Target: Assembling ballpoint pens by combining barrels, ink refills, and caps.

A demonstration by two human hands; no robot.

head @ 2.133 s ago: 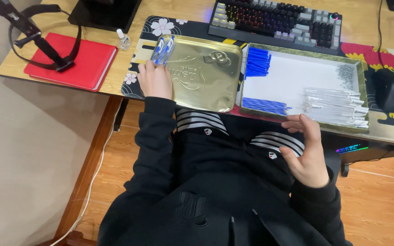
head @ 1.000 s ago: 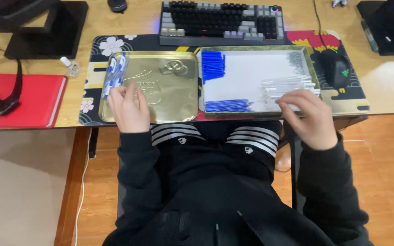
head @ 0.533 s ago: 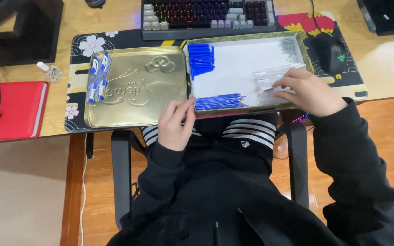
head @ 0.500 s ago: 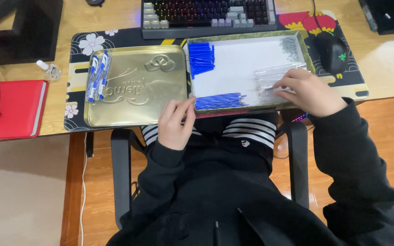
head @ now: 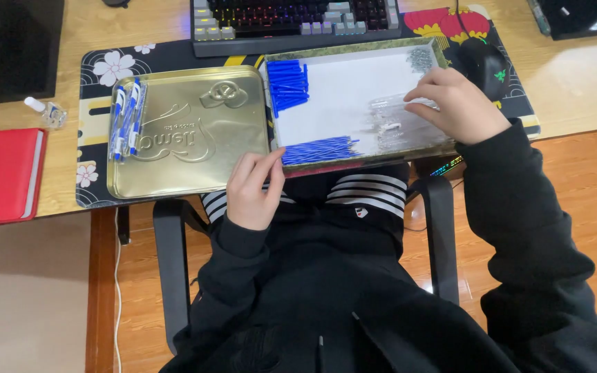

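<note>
Blue refills [head: 319, 150] in tray [head: 354, 76], L hand [head: 253, 188] touching.

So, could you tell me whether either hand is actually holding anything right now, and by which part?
Nothing is clearly held. The left hand touches the tray near the blue rods; the right hand rests on the clear tubes, any hold hidden.

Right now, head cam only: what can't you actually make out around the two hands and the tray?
- Head view: the right hand covers part of the clear tubes; whether it grips one cannot be told.
- Left hand: fingertips lie at the tray edge by the blue refills; contact too small to judge.
- Small grey parts: too small to identify.
- Keyboard: cut off by the top edge.
</note>
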